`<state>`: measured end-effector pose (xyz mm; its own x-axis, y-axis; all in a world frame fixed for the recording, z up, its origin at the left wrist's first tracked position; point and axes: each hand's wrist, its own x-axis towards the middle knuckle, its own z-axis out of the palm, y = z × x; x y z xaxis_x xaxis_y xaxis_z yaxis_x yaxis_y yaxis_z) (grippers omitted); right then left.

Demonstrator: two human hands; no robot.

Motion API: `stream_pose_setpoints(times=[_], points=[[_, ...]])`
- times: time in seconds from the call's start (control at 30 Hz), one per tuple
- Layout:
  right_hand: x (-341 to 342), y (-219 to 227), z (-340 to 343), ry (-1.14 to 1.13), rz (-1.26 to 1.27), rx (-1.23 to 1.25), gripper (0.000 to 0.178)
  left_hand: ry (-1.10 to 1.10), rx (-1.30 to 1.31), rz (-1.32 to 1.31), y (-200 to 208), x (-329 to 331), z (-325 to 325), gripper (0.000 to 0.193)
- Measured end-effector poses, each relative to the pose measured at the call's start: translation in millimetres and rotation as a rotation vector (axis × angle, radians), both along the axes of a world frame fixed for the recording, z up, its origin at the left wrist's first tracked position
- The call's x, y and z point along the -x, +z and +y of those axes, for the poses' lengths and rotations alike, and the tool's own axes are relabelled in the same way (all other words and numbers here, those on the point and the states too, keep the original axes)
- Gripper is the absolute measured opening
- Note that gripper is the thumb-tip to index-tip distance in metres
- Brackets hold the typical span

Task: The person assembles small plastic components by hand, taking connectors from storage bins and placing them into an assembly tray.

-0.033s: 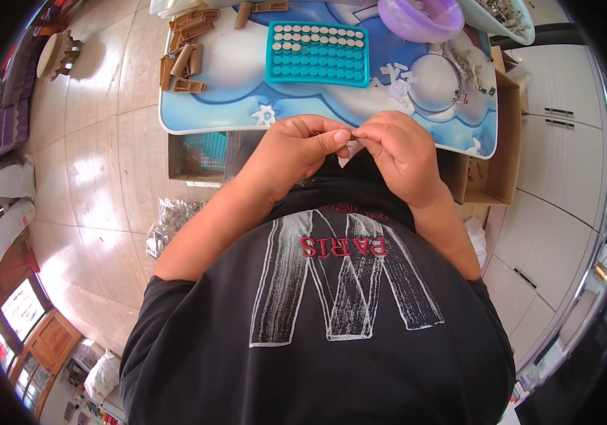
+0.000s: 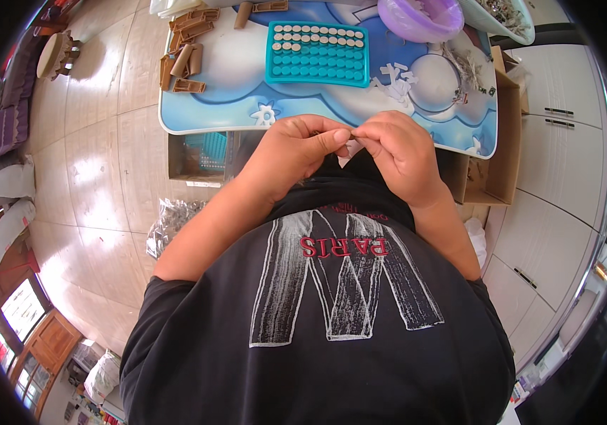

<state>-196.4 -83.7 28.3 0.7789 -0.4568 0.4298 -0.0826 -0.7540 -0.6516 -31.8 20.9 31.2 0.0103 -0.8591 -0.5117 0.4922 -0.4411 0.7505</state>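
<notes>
The tiled floor [image 2: 98, 142] lies left of the blue worktop [image 2: 225, 67], which bears a teal tray [image 2: 318, 81]. At its near edge, the right hand [image 2: 403, 152] and left hand [image 2: 293, 145] meet, fingers pinched, seemingly both gripping a white slip [image 2: 344, 161]: probably light, thin, easily creased, best held by an edge.

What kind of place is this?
Maybe a room at home used for handiwork: there are purple cushions, and a blue-and-white table holds a teal tray partly filled with small white round pieces.
</notes>
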Motion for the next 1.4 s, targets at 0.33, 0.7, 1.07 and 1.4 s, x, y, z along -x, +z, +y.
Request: stream_pose_setpoints(times=[0.33, 0.7, 1.07, 1.4], points=[[-3, 6, 8, -0.094, 0.036, 0.165, 0.013, -0.053, 0.155, -0.408, 4, 9, -1, 0.024], [-1, 8, 10, -0.150, 0.042, 0.190, 0.012, 0.006, 0.240, -0.495, 5, 11, 1, 0.031], [-17, 0, 16, -0.057, -0.157, -0.318, 0.011, 0.231, 0.048, 0.459, -6, 3, -6, 0.034], [-21, -10, 13, -0.203, -0.164, -0.137, 0.014, 0.218, 0.106, 0.568, -8, 9, -4, 0.032]])
